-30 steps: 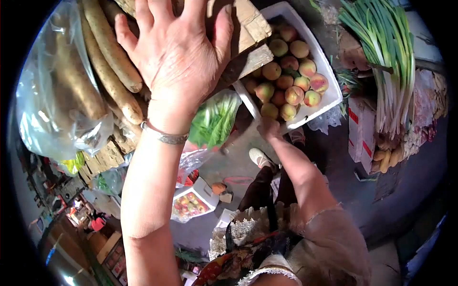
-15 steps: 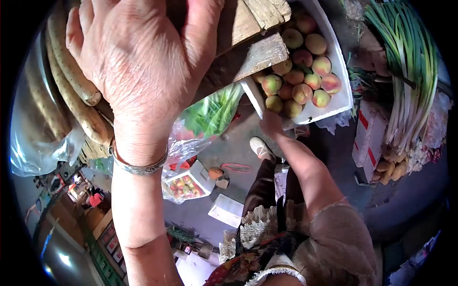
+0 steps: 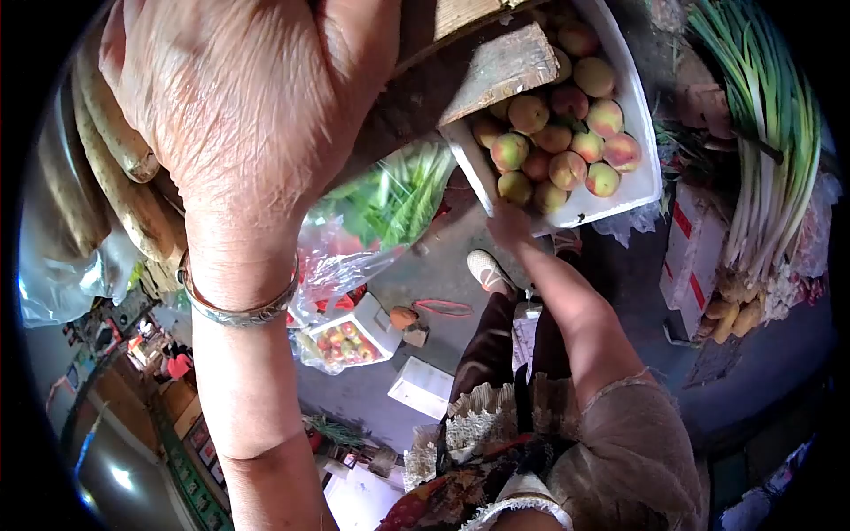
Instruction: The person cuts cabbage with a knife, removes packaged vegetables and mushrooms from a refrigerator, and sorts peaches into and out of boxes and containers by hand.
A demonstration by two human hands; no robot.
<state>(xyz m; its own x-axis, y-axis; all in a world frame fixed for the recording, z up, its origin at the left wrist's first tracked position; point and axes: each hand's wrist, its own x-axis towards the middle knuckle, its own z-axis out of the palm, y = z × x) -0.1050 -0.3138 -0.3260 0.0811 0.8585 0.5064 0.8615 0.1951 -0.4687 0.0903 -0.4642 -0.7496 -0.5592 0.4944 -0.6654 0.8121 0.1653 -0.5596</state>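
Note:
My left hand [image 3: 239, 115], with a silver bracelet at the wrist, is large and close to the camera. It reaches over a wooden board [image 3: 509, 71]; its thumb and outer finger are apart, and the fingertips run out of view at the top. Lower and to the right, my right hand [image 3: 509, 225] grips the near corner of a white foam box [image 3: 642, 168]. Several red and yellow-green peaches [image 3: 567, 170] lie in this box, which is partly hidden by the board.
Long brown roots [image 3: 119, 181] lie at the left, by clear plastic. Leafy greens [image 3: 403, 199] hang in a bag near the middle. Below are a fruit box [image 3: 381, 332] and a white box [image 3: 421, 388]. Green onions [image 3: 766, 168] and a red-striped carton [image 3: 691, 248] are at the right.
The view has shifted, and my left hand looks larger and nearer, further left and up. More of the wooden board shows. My right hand stays at the box corner.

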